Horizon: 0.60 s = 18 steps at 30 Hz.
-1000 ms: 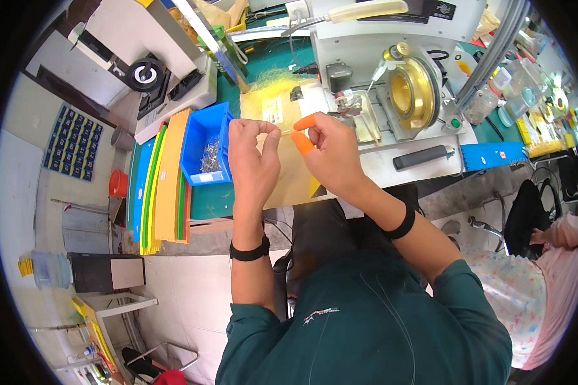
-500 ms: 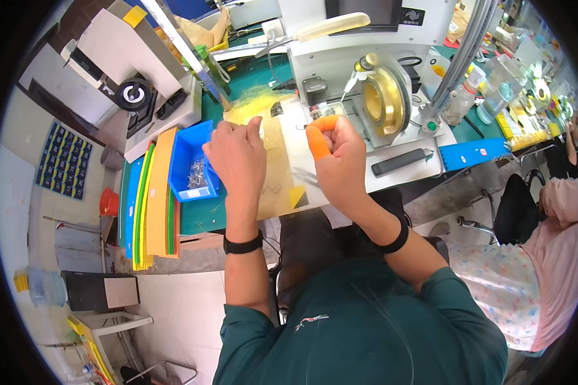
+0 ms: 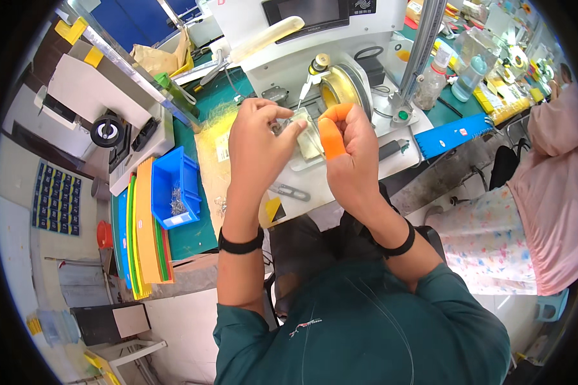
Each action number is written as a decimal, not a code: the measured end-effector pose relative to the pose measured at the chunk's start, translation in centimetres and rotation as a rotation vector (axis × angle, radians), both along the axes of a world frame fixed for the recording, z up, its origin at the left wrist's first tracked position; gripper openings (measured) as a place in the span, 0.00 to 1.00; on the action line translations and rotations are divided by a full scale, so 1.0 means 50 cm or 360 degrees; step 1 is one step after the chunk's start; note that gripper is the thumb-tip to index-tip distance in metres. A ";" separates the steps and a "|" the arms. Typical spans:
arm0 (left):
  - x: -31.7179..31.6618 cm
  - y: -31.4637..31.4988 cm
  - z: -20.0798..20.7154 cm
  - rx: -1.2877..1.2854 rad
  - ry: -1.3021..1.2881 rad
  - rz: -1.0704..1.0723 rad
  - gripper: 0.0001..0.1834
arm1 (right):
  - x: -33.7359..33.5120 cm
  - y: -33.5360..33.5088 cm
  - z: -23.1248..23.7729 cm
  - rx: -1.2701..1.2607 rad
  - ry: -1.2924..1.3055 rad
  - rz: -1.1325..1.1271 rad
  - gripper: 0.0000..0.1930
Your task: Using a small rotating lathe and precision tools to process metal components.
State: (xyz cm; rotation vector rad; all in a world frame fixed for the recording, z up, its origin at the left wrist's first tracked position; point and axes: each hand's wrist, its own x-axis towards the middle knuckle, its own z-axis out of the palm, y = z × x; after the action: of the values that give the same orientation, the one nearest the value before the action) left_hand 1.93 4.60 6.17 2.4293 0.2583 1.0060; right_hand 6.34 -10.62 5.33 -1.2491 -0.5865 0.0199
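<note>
My left hand (image 3: 258, 149) is raised over the bench in front of the machine, fingers bent, with a gap between thumb and forefinger. Nothing shows in it. My right hand (image 3: 353, 151) is close by on the right, its fingers closed in a pinch. Orange covers (image 3: 331, 136) wrap its thumb and forefinger. Whatever it pinches is too small or hidden to name. Behind both hands, the machine (image 3: 289, 64) carries a gold wire spool (image 3: 332, 90). Small tweezer-like snips (image 3: 290, 191) lie on the white work surface below my hands.
A blue bin (image 3: 168, 172) with small metal pieces stands left of my hands, beside coloured strips (image 3: 145, 221). Yellow fine wires (image 3: 221, 122) lie on the brown sheet. A lamp arm (image 3: 270, 38) crosses the machine front. Another person (image 3: 533, 186) sits at the right.
My left hand has moved right, toward the machine and my right hand, and its fist has loosened. My right hand stays pinched. The view has shifted, with the bench sliding left.
</note>
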 end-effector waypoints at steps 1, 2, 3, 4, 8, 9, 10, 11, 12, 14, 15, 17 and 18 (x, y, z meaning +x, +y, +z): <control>0.014 0.022 -0.016 -0.0222 0.0091 -0.0064 0.11 | 0.002 0.003 0.003 -0.0032 0.0017 0.0067 0.04; 0.017 0.040 -0.030 -0.0443 0.0181 -0.0127 0.09 | 0.004 0.006 0.005 -0.0063 0.0034 0.0135 0.04; 0.017 0.036 -0.003 -0.0479 0.0252 -0.0187 0.07 | 0.015 0.007 -0.003 -0.0061 0.0041 0.0116 0.04; 0.021 0.039 0.004 -0.0476 0.0261 -0.0203 0.07 | 0.026 0.010 -0.016 -0.0132 0.0050 0.0166 0.04; 0.027 0.054 0.006 -0.1134 0.0296 -0.0288 0.07 | 0.045 0.027 -0.028 -0.0362 0.0155 0.0276 0.05; 0.026 0.058 0.006 -0.0767 0.0285 -0.0104 0.08 | 0.052 0.039 -0.041 -0.0360 0.0154 0.0290 0.05; 0.028 0.059 0.005 -0.0401 0.0274 0.0069 0.09 | 0.064 0.051 -0.059 -0.0355 0.0118 0.0280 0.06; 0.029 0.057 0.003 -0.0401 0.0273 0.0077 0.09 | 0.072 0.060 -0.074 -0.0351 0.0081 0.0271 0.06; 0.033 0.054 -0.001 -0.0091 0.0124 0.0254 0.09 | 0.076 0.064 -0.072 -0.0353 0.0079 0.0275 0.06; 0.029 0.053 0.001 0.0219 -0.0027 0.0433 0.09 | 0.081 0.070 -0.065 -0.0497 0.0199 0.0243 0.07; 0.017 0.044 0.015 -0.0044 0.0010 0.0341 0.09 | 0.083 0.072 -0.066 -0.0496 0.0199 0.0242 0.07; 0.003 0.037 0.020 -0.0308 0.0048 0.0244 0.08 | 0.088 0.077 -0.070 -0.0529 0.0234 0.0254 0.08; -0.006 0.037 0.019 -0.0357 0.0047 0.0118 0.08 | 0.088 0.080 -0.070 -0.0531 0.0233 0.0258 0.08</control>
State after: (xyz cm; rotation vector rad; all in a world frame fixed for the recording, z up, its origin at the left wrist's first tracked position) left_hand 1.65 6.45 7.11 2.2460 0.4496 0.9202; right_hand 10.76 -6.61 1.84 -1.5049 -0.5704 0.3541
